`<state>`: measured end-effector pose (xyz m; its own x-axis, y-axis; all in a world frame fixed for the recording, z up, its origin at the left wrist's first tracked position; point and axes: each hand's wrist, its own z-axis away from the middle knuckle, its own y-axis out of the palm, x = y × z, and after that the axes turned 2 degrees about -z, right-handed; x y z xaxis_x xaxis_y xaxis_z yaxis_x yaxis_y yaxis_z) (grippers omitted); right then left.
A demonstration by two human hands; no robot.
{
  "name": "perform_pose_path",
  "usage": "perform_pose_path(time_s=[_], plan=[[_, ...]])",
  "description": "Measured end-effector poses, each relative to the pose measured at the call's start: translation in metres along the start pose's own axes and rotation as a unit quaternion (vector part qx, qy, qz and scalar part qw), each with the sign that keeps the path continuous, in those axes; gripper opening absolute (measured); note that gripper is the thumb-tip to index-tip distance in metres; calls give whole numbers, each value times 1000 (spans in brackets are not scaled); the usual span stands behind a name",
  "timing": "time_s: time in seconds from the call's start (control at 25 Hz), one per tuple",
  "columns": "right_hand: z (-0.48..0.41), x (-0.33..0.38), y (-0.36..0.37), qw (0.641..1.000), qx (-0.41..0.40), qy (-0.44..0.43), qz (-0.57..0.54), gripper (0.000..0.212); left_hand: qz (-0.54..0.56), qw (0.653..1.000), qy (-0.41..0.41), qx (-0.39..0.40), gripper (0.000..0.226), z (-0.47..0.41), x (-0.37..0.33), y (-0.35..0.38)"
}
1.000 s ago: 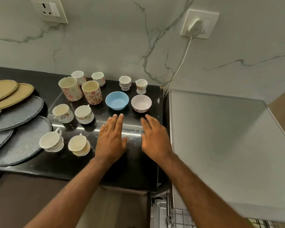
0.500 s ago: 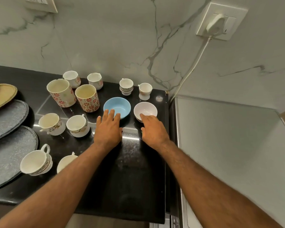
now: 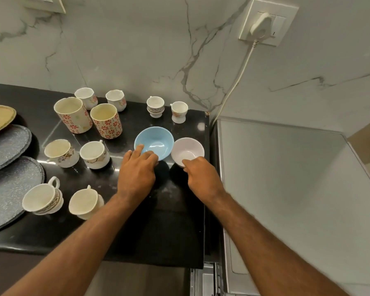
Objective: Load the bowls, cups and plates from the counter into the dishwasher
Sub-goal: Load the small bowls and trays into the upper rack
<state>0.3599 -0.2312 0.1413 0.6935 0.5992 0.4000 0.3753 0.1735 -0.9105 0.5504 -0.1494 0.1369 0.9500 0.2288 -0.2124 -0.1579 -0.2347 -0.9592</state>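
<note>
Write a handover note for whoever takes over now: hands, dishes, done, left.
Left hand: fingers grip the blue bowl at its near rim.
Right hand: pinches the white bowl at its near rim.
Both bowls are at the right end of the counter. Ten cups stand to their left, and the plates are at the far left.
Done: nothing visibly loaded.
Left: bowls, cups, plates.

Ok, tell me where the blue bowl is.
Head view, centre: the blue bowl sits on the black counter, just left of the white bowl, the left hand gripping its near rim.
</note>
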Motion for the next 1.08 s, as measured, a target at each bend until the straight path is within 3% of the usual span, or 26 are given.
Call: perform_pose_path(time_s=[0.2,0.52,0.72,0.88,1.08], plan=[[112,-12,-30,999,-36,19,-25,31,34,998,21,-46,15,76,-68,-17],[314,-68,-58,998,-67,4,10,48,46,992,103,-49,22,198,-190,-8],[425,-99,-69,994,-104,7,20,47,49,988,138,-40,17,274,-260,11],[511,-131,-45,991,-133,34,-1,45,65,983,167,-33,30,341,-309,39],[594,-165,11,987,-116,100,-44,34,75,974,216,-3,28,407,-350,96]])
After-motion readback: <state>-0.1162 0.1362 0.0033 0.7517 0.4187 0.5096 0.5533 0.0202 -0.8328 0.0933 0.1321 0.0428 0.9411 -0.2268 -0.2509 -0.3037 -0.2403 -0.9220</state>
